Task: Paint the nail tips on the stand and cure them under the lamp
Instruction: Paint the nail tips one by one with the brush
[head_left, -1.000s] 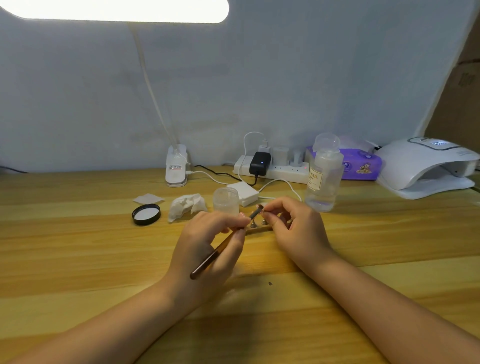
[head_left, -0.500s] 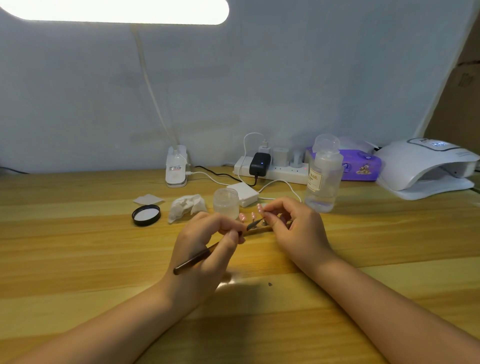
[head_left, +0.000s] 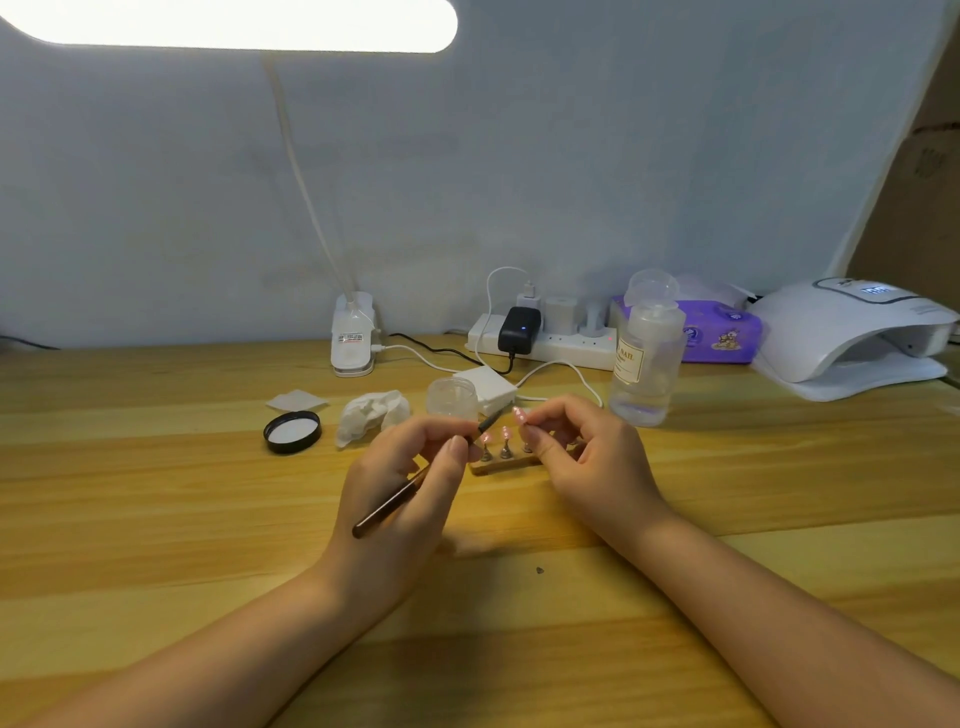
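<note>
A small wooden stand (head_left: 501, 466) lies on the table between my hands, with pink nail tips (head_left: 505, 433) on short metal posts. My left hand (head_left: 402, 486) grips a dark brown brush (head_left: 387, 508), its tip pointing up and right toward a pink nail tip (head_left: 518, 414). My right hand (head_left: 589, 460) pinches that tip's post between thumb and fingers, just above the stand. The white curing lamp (head_left: 852, 338) stands at the far right of the table.
Behind the stand are a small clear jar (head_left: 452, 397), its black lid (head_left: 292, 431), a crumpled tissue (head_left: 371, 413), a white pad (head_left: 296, 400) and a clear liquid bottle (head_left: 644, 358). A power strip (head_left: 545, 343) with cables, a purple wipes pack (head_left: 719, 332) and a desk lamp base (head_left: 353, 335) line the wall.
My left hand swung the brush down and then back up, so its tip now points at the raised nail tip. My right hand lifted that tip slightly; more tips on the stand now show.
</note>
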